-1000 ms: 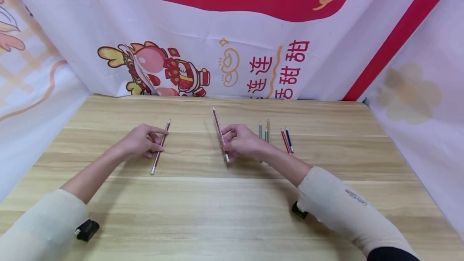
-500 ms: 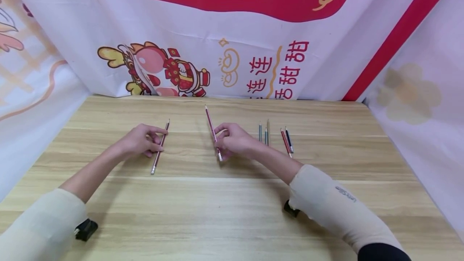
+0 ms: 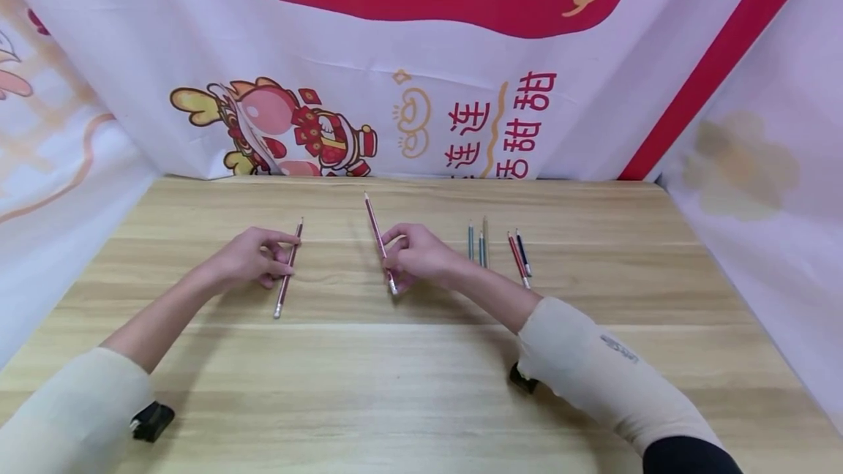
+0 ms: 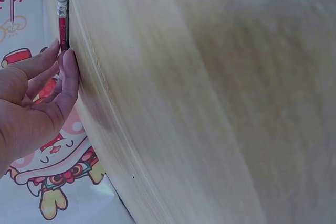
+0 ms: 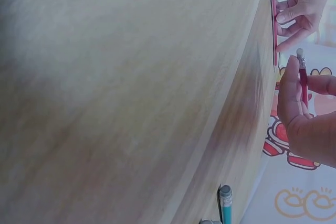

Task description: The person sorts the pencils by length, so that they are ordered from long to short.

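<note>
A dark red pencil [image 3: 284, 290] with a white eraser end slants close over the tabletop, left of the middle. My left hand [image 3: 253, 258] holds it, with forefinger and thumb spaced along its length. In the left wrist view the eraser end of this pencil [image 4: 63, 22] sticks out past the fingertips. My right hand [image 3: 415, 254] pinches a second dark red pencil [image 3: 374, 222], tilted, its point toward the back and its eraser end toward me. The right wrist view shows that pencil [image 5: 303, 77] between thumb and fingers.
To the right of my right hand lie two teal pencils [image 3: 470, 240] and a plain wood-coloured pencil [image 3: 486, 229]. Further right are a red pencil [image 3: 517, 254] and a dark blue one [image 3: 523, 251]. A printed cloth [image 3: 395, 42] hangs behind the wooden table [image 3: 408, 386].
My right hand has moved left with its pencil, toward my left hand. The left hand and its pencil have stayed nearly in place; the head view has shifted slightly.
</note>
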`<state>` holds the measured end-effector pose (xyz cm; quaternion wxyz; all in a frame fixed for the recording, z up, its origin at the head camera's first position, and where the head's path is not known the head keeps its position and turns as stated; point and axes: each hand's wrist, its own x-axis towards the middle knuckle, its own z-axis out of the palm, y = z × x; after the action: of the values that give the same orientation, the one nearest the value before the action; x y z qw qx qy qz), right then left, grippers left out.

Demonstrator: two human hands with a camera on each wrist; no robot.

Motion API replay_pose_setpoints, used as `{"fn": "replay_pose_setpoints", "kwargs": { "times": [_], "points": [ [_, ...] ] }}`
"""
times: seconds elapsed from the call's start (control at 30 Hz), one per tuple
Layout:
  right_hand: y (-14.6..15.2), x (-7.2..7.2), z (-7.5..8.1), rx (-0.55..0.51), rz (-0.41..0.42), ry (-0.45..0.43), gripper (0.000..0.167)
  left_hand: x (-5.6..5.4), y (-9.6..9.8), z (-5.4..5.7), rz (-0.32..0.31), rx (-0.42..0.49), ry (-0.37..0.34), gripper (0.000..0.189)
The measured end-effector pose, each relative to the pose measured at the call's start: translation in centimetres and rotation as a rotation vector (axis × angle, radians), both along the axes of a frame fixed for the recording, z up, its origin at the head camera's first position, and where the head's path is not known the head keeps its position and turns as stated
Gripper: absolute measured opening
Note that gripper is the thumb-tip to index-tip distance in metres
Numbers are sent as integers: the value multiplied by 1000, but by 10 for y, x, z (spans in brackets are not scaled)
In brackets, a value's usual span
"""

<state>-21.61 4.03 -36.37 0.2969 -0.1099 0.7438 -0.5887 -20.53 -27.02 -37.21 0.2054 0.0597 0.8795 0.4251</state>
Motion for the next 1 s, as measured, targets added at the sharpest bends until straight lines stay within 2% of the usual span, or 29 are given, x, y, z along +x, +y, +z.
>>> {"fn": "replay_pose_setpoints", "kwargs": {
  "times": [0.57, 1.0],
  "points": [
    [-10, 1, -1, -6, 11, -18, 37, 0, 0, -2, 12, 0, 9, 63],
    [-20, 1, -4, -30, 15, -21, 36, 2, 2, 0, 21, -2, 14, 63]
  ]
}}
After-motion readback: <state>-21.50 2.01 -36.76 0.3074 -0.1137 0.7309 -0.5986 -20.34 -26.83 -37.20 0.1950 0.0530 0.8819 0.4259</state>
